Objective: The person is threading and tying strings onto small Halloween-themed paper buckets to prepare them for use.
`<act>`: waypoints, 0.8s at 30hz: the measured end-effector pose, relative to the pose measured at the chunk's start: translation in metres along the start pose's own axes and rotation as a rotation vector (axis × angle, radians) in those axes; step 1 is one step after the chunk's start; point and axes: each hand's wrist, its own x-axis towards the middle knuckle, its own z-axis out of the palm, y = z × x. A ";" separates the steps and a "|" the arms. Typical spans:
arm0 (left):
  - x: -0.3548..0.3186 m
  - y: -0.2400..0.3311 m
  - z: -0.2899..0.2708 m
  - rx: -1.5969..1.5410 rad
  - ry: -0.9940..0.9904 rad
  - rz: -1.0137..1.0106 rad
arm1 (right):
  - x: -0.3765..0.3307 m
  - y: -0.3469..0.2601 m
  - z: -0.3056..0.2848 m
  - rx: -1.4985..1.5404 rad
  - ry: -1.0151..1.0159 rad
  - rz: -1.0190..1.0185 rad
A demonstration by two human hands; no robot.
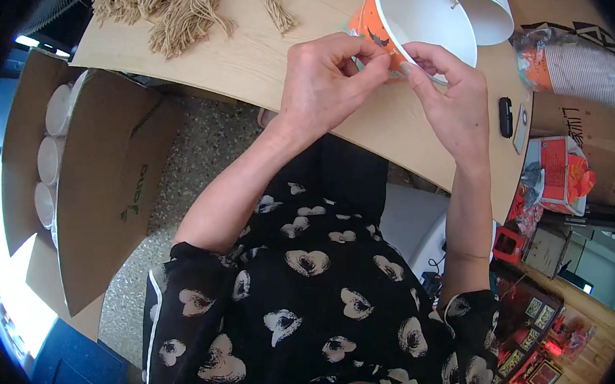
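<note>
An orange paper bucket [427, 16] with dark bat prints and a white inside lies tilted on the table, its mouth facing right. My left hand [331, 74] is at its outer wall, thumb and forefinger pinched together near the rim; what is between them is too small to make out. My right hand [451, 87] grips the near rim, with the thumb outside and the fingers reaching over the edge. A short cord end [453, 3] pokes through the bucket's far inner wall. Bundles of tan cord [185, 17] lie at the table's far left.
Nested white buckets [480, 5] stand behind the bucket. Right of the table [360, 126] is a bagged bucket stack [576, 73]. A black case [506, 117] lies near the table's right edge. An open carton [104, 172] holding white rolled or cup-like items stands at left.
</note>
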 end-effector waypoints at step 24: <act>0.010 0.000 0.009 -0.014 0.010 -0.002 | 0.032 0.019 -0.018 0.172 -0.235 -0.021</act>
